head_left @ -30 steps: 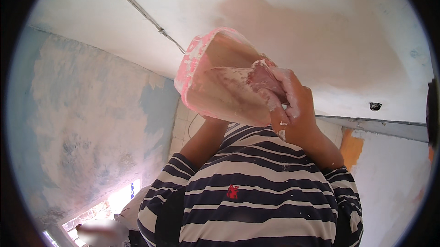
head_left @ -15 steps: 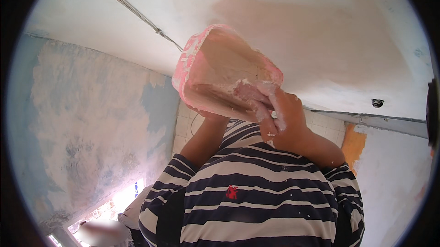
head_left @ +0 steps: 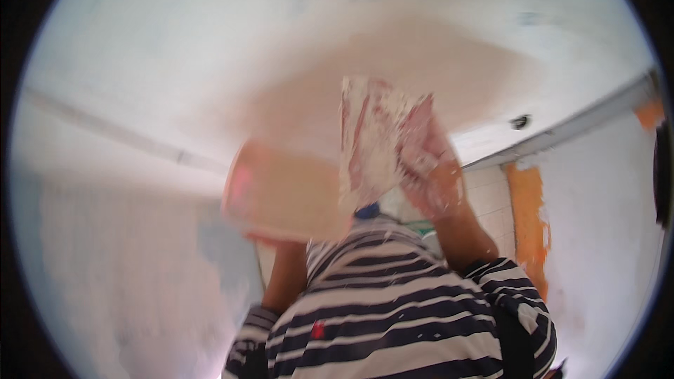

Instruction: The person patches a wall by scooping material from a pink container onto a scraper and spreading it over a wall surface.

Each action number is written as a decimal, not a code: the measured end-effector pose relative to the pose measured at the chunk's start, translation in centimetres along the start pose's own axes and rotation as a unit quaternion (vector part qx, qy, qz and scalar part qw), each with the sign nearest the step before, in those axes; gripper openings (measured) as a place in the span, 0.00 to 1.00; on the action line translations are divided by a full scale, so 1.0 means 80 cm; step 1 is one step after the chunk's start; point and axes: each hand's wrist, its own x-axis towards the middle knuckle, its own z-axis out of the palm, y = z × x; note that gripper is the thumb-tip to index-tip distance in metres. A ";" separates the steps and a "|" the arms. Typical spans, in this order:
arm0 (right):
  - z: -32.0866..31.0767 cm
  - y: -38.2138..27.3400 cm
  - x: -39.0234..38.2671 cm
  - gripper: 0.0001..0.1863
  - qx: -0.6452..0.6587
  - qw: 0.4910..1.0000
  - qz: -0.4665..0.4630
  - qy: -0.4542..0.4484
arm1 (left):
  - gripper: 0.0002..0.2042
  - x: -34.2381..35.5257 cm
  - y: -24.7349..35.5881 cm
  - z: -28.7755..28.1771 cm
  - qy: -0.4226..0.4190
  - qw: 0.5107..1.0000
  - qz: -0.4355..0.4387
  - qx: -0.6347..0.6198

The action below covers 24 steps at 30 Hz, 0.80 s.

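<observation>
In my right hand (head_left: 435, 175), which is smeared with white putty, is a flat, roughly rectangular putty spreader (head_left: 372, 136). It is pinkish under streaks of whitish putty, and my fingers close on its right edge. To its left is a pink plastic tub (head_left: 288, 193), its inside coated with pale putty and blurred by motion. My left hand (head_left: 289, 248) supports the tub from below, with its fingers mostly hidden. The spreader stands upright beside the tub's right side, overlapping it slightly; whether they touch I cannot tell.
A whitish surface with a damp-looking beige patch (head_left: 449, 63) spreads above my hands. A small dark fitting (head_left: 520, 122) sits on it at the right. Left is a patchy blue and pale wall (head_left: 126, 273); right, a whitish wall (head_left: 597, 238) with an orange strip (head_left: 526, 221).
My right hand has come out of the tub, bringing the putty-covered spreader up into sight. The tub has moved left and down in the picture, and the view has shifted.
</observation>
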 end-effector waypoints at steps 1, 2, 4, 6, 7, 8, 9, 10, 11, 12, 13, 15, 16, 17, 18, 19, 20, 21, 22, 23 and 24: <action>0.002 0.005 -0.007 0.39 0.001 1.000 0.000 0.001 | 0.37 -0.022 0.036 -0.052 0.006 1.000 0.000 0.006; 0.008 0.008 -0.013 0.38 0.032 0.998 0.025 -0.042 | 0.37 -0.056 0.067 -0.093 0.011 1.000 -0.001 0.012; -0.015 0.019 -0.009 0.37 0.059 0.992 0.059 -0.094 | 0.37 -0.060 0.071 -0.098 0.026 1.000 0.005 0.015; -0.070 0.010 0.010 0.34 -0.005 0.983 -0.058 -0.173 | 0.37 -0.104 0.103 -0.135 0.043 0.999 -0.009 0.008; -0.054 -0.008 0.012 0.25 0.014 0.979 -0.190 -0.071 | 0.37 -0.128 0.118 -0.151 0.054 0.998 -0.013 0.003; -0.040 -0.028 0.023 0.21 -0.091 0.963 -0.246 0.052 | 0.37 -0.146 0.128 -0.159 0.064 0.998 -0.015 -0.002; -0.033 -0.042 0.035 0.19 -0.156 0.940 -0.295 0.063 | 0.37 -0.158 0.131 -0.157 0.079 0.997 -0.013 -0.006; -0.028 -0.057 0.047 0.16 -0.168 0.930 -0.322 0.051 | 0.37 -0.170 0.137 -0.159 0.087 0.996 -0.017 -0.012; -0.025 -0.059 0.062 0.16 -0.169 0.929 -0.325 0.053 | 0.37 -0.175 0.143 -0.158 0.095 0.995 -0.022 -0.018; -0.017 -0.056 0.076 0.15 -0.238 0.896 -0.366 0.081 | 0.37 -0.179 0.143 -0.155 0.101 0.994 -0.028 -0.024; -0.010 -0.047 0.086 0.15 -0.303 0.858 -0.401 0.106 | 0.37 -0.179 0.154 -0.164 0.111 0.993 -0.032 -0.028; 0.004 -0.027 0.088 0.15 -0.349 0.835 -0.413 0.102 | 0.37 -0.187 0.149 -0.146 0.132 0.990 -0.037 -0.039; 0.010 -0.019 0.090 0.16 -0.394 0.809 -0.425 0.100 | 0.37 -0.193 0.152 -0.141 0.142 0.988 -0.041 -0.044; 0.015 -0.013 0.094 0.16 -0.394 0.809 -0.425 0.100 | 0.37 -0.192 0.152 -0.138 0.152 0.986 -0.045 -0.049; 0.021 -0.009 0.099 0.16 -0.455 0.740 -0.482 0.113 | 0.37 -0.194 0.152 -0.134 0.151 0.986 -0.045 -0.049; 0.027 -0.004 0.105 0.16 -0.510 0.664 -0.533 0.123 | 0.38 -0.196 0.152 -0.130 0.159 0.986 -0.050 -0.031; 0.031 0.003 0.112 0.16 -0.510 0.664 -0.533 0.122 | 0.39 -0.198 0.151 -0.127 0.166 0.985 -0.054 -0.013; 0.031 0.014 0.120 0.17 -0.516 0.660 -0.541 0.071 | 0.39 -0.201 0.150 -0.128 0.166 0.985 -0.053 -0.013; 0.024 0.031 0.125 0.17 -0.518 0.658 -0.542 0.075 | 0.40 -0.201 0.149 -0.128 0.178 0.981 -0.067 -0.020; 0.030 0.046 0.127 0.23 -0.569 0.588 -0.574 0.029 | 0.40 -0.201 0.148 -0.127 0.179 0.981 -0.067 -0.019; 0.034 0.063 0.106 0.25 -0.593 0.599 -0.538 0.010 | 0.41 -0.202 0.148 -0.126 0.194 0.978 -0.078 -0.024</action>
